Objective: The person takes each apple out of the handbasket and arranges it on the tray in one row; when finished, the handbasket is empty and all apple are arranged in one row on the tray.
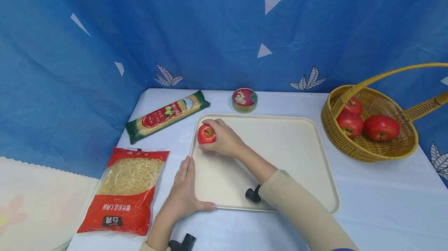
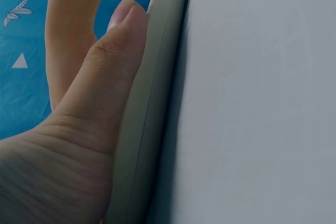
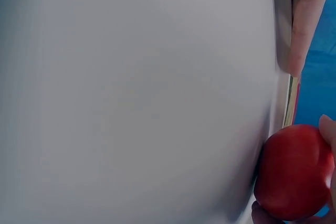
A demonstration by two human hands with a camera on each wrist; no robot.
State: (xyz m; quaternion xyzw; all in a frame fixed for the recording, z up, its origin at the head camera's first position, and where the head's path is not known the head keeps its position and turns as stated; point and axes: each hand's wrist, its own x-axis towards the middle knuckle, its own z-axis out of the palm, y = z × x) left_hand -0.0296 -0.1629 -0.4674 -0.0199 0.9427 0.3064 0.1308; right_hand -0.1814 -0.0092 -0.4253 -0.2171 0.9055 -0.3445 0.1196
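Note:
A red apple (image 1: 206, 134) is at the upper left corner of a cream rectangular tray (image 1: 273, 157). My right hand (image 1: 224, 139) grips it from the right side, fingers and thumb around it. In the right wrist view the apple (image 3: 295, 172) shows close to the tray's rim, with fingertips on both sides. My left hand (image 1: 185, 192) rests at the tray's lower left corner, fingers straight along the left edge and thumb out along the front edge. The left wrist view shows that thumb (image 2: 113, 61) against the tray's outer wall (image 2: 142, 119).
A wicker basket (image 1: 364, 151) holding several red apples (image 1: 381, 127) stands at the right. Left of the tray lie a red bag of pasta (image 1: 122, 192) and a long green-ended pasta packet (image 1: 168, 115). A round tin (image 1: 244, 100) sits behind the tray, before a blue curtain (image 1: 217, 29).

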